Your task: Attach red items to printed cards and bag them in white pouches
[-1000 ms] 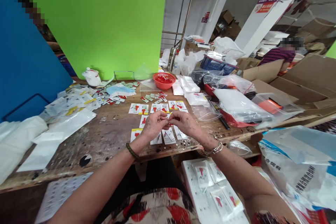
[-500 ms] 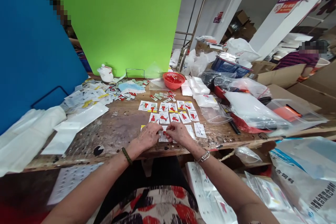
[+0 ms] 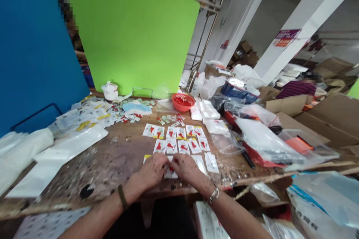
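Got left hand [image 3: 155, 170] and right hand [image 3: 187, 168] over near part of wooden table [image 3: 120, 153], both curled narrow, close together at white card [image 3: 170, 175] with red piece [image 3: 171, 169] between; can't tell if pinching it. Beyond, see rows of red-piece cards [image 3: 183, 146], then loose small strips [image 3: 165, 119], red basket [image 3: 182, 109], green panel [image 3: 134, 33] last.

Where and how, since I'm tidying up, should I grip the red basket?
Probably grip the red basket by its near rim, coming from the front: its wide mouth faces up, while white packs crowd its right and the green board rises behind its left.
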The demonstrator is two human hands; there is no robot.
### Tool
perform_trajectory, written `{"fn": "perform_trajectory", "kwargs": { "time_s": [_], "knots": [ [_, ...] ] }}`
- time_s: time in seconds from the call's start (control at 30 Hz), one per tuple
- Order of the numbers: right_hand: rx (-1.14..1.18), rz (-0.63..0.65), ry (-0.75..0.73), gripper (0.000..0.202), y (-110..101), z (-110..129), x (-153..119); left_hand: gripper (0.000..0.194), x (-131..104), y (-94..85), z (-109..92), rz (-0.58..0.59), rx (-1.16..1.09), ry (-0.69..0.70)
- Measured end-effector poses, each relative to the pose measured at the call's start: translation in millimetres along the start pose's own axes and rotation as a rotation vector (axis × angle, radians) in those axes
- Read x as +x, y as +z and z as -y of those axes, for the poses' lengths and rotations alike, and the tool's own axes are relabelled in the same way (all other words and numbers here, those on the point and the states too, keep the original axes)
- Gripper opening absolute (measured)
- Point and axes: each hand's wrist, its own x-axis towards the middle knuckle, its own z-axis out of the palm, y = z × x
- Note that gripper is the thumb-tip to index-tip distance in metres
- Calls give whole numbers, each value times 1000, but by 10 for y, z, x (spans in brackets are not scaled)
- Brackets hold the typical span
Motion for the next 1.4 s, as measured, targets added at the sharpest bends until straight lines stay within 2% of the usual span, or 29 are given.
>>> {"fn": "perform_trajectory", "kwargs": {
  "time_s": [0.1, 0.2, 0.3, 0.37, 0.43, 0.53, 0.63, 0.7, 0.8, 0.93, 1.07, 1.27, 1.4],
  "knots": [
    [-11, -40, -27, 15, -270, -118, 305, 29, 0, 47, 112, -23, -72, 47],
    [-29, -191, 1, 16, -639, -302, 816, 29, 111, 46, 246, -77, -113, 96],
    [-25, -334, 2, 19, -957, -513, 1431, 29, 368, -12, 346, -142, -105, 155],
    [-84, -371, 54, 21, -1083, -649, 1840, 29, 630, -79, 386, -218, -82, 194],
    [-123, -364, 86, 23, -1138, -767, 2212, 31, 958, -168, 413, -265, -50, 206],
    [-139, -323, 91, 24, -1134, -893, 2677, 38, 1512, -315, 456, -225, -9, 191],
    [-168, -264, 88, 23, -1080, -969, 3032, 51, 2012, -410, 532, -242, 16, 199],
    [-186, -227, 88, 24, -1031, -1009, 3206, 56, 2264, -420, 597, -235, 51, 206],
    [-199, -178, 92, 21, -959, -1079, 3369, 61, 2508, -372, 690, -195, 94, 162],
    [-185, -110, 87, 15, -924, -1188, 3448, 64, 2646, -297, 767, -155, 124, 107],
    [-136, -82, 100, 12, -962, -1240, 3442, 65, 2639, -310, 751, -116, 152, 79],
    [0, -95, 74, 22, -983, -1182, 3383, 69, 2576, -365, 664, -85, 185, 39],
    [129, -195, 105, 17, -996, -1201, 3357, 70, 2569, -360, 675, -87, 169, 34]
  ]
}}
